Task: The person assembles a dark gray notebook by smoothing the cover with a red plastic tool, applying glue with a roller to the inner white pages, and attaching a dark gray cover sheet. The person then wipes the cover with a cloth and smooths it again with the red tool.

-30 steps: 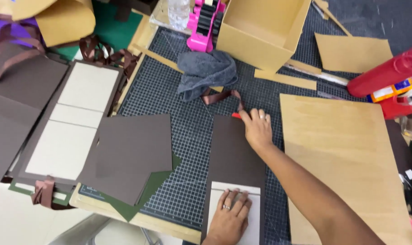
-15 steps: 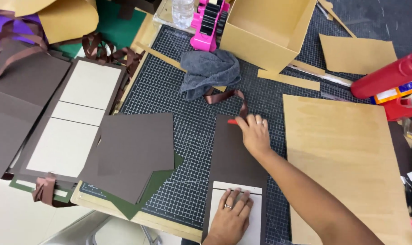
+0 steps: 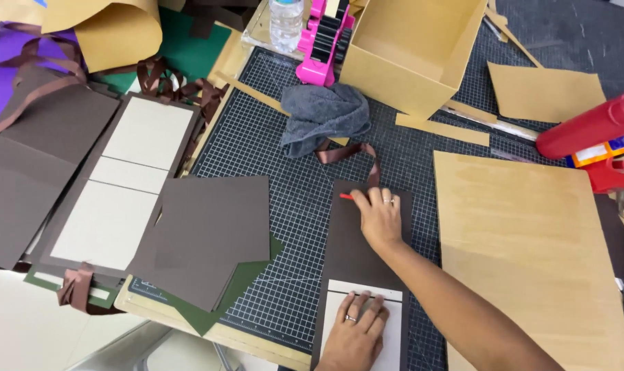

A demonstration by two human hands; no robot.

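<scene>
At the far left we see brown sheets with pale panels (image 3: 126,185) glued on, lying half off the cutting mat (image 3: 284,206), with a bunched brown ribbon (image 3: 75,285) at their lower edge. A loose brown sheet (image 3: 209,237) lies next to them, over a dark green sheet (image 3: 240,288).

Towards the middle, a grey cloth (image 3: 323,117) sits crumpled on the mat below a pink tape dispenser (image 3: 322,41) and a water bottle (image 3: 286,20).

The work itself is the long brown strip (image 3: 356,254), which lies lengthwise on the mat with a pale card (image 3: 360,306) at its near end. Our left hand (image 3: 356,336) lies flat on that card, fingers slightly spread, pressing it down. Our right hand (image 3: 379,220) rests on the far end of the strip, fingers curled around a small red tool (image 3: 345,196) whose tip pokes out to the left. We judge this to be marking or creasing the strip near its top edge. A clean stroke calls for the lower hand to keep the piece from sliding.

A loop of brown ribbon (image 3: 367,154) touches the strip's far edge and could get in the tool's way.

To the right are an open cardboard box (image 3: 411,55), a large wooden board (image 3: 531,254) just beside the strip, and a red bottle (image 3: 593,127) on the counter.
</scene>
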